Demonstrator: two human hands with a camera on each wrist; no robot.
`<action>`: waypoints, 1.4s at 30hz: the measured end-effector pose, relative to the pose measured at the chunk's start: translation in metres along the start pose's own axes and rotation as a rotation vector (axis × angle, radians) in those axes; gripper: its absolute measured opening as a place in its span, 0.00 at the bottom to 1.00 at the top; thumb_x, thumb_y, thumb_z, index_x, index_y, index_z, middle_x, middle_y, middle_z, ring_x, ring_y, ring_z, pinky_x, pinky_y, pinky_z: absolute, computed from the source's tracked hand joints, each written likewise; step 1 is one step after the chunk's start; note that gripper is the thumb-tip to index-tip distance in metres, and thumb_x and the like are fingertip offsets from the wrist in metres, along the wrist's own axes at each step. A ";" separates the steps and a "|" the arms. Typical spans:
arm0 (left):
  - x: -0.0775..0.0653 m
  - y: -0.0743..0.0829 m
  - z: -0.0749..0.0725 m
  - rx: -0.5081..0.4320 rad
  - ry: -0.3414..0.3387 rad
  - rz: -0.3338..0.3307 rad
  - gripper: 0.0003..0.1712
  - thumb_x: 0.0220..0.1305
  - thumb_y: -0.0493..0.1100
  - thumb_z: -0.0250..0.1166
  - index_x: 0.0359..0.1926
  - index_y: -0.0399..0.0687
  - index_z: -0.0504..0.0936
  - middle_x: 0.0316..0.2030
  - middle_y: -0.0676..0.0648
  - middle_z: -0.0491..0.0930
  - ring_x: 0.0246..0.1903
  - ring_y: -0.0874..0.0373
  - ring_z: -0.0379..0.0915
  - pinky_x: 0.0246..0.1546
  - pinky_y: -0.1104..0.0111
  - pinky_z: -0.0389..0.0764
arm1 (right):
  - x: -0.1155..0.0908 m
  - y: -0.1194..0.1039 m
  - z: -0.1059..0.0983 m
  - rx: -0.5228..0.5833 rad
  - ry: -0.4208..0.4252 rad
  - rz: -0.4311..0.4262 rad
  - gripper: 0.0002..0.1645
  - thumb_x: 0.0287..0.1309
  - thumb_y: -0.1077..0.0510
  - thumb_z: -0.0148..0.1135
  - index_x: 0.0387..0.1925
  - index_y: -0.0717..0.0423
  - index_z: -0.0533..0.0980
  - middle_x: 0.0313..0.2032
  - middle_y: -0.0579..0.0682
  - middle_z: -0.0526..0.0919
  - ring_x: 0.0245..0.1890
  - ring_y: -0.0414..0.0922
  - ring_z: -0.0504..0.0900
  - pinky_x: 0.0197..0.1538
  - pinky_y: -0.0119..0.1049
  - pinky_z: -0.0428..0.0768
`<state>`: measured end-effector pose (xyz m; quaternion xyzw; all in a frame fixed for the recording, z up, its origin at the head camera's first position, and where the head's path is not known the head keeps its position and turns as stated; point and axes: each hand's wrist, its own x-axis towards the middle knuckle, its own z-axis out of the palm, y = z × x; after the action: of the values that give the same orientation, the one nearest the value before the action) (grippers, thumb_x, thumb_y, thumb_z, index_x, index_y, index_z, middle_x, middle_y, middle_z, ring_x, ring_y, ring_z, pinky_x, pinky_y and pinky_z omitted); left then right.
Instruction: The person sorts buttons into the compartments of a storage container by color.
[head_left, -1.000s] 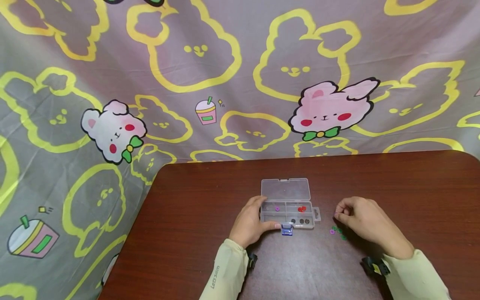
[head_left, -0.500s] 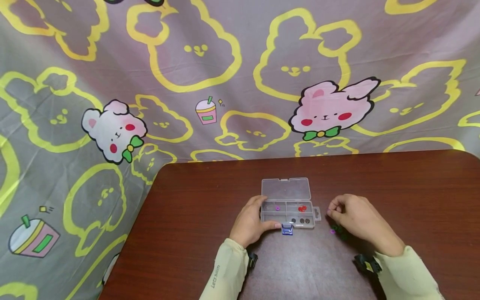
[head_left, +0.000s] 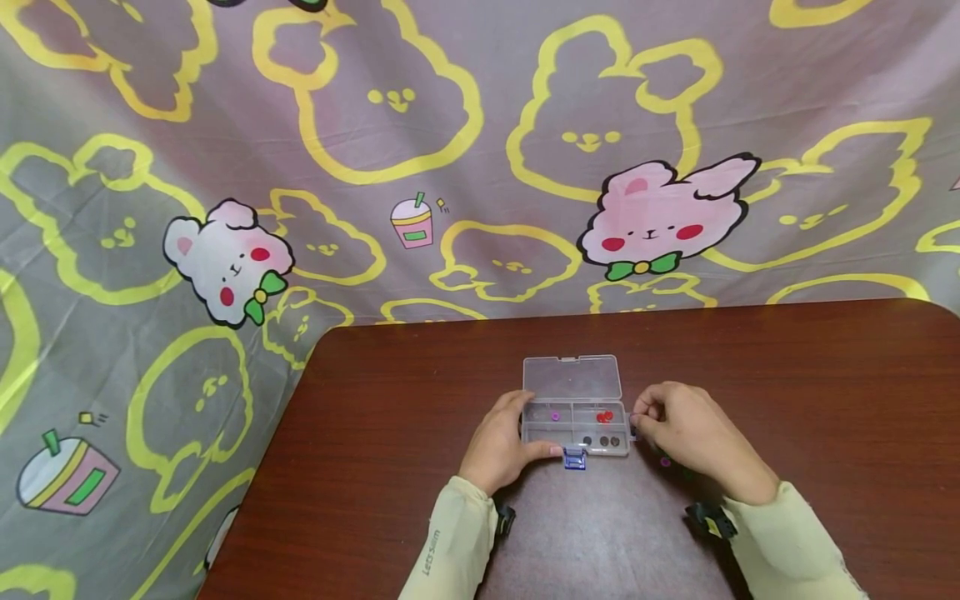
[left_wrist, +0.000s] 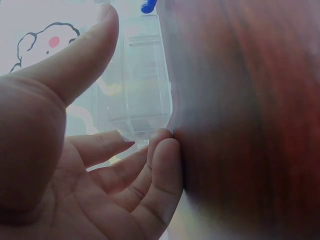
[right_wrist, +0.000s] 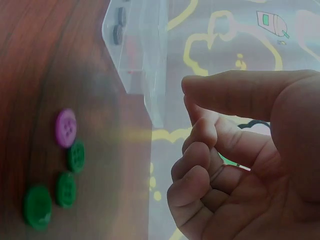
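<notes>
A clear plastic compartment box lies with its lid raised at the back. My left hand grips its left end, thumb along the front edge by the blue latch. Inside, a purple button sits back left, red buttons back right, and dark buttons front right. My right hand is just right of the box, by its hanging tab, thumb and index finger pinched on a small purple button, mostly hidden by the fingertips.
On the brown table, below my right hand, lie a purple button and several green buttons. A patterned cloth hangs behind the table and down its left side.
My right hand has moved left with the purple button, from above the loose buttons to the right end of the box. The left hand and the box stay in place.
</notes>
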<state>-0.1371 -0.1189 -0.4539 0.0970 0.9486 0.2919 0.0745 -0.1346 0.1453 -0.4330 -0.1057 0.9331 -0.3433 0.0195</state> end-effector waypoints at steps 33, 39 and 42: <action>0.000 -0.002 0.001 0.020 0.015 0.041 0.51 0.50 0.61 0.78 0.70 0.42 0.70 0.68 0.44 0.70 0.66 0.47 0.68 0.64 0.55 0.71 | 0.019 -0.033 0.032 -0.004 0.072 -0.116 0.09 0.54 0.64 0.70 0.23 0.50 0.81 0.23 0.43 0.72 0.24 0.39 0.68 0.27 0.33 0.67; 0.000 -0.002 0.001 0.015 0.011 0.035 0.51 0.51 0.60 0.78 0.71 0.42 0.70 0.69 0.44 0.69 0.66 0.47 0.68 0.64 0.54 0.71 | 0.023 -0.037 0.037 -0.007 0.075 -0.106 0.08 0.53 0.65 0.69 0.23 0.50 0.81 0.22 0.43 0.72 0.24 0.40 0.68 0.28 0.34 0.68; 0.000 -0.002 0.000 0.011 0.007 0.035 0.51 0.51 0.60 0.78 0.71 0.43 0.70 0.69 0.44 0.69 0.66 0.47 0.67 0.65 0.54 0.71 | 0.025 -0.039 0.039 -0.006 0.073 -0.104 0.08 0.53 0.65 0.69 0.23 0.50 0.81 0.22 0.43 0.71 0.24 0.40 0.68 0.28 0.34 0.68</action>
<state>-0.1375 -0.1199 -0.4552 0.1130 0.9486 0.2881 0.0654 -0.1471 0.0861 -0.4365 -0.1415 0.9274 -0.3447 -0.0327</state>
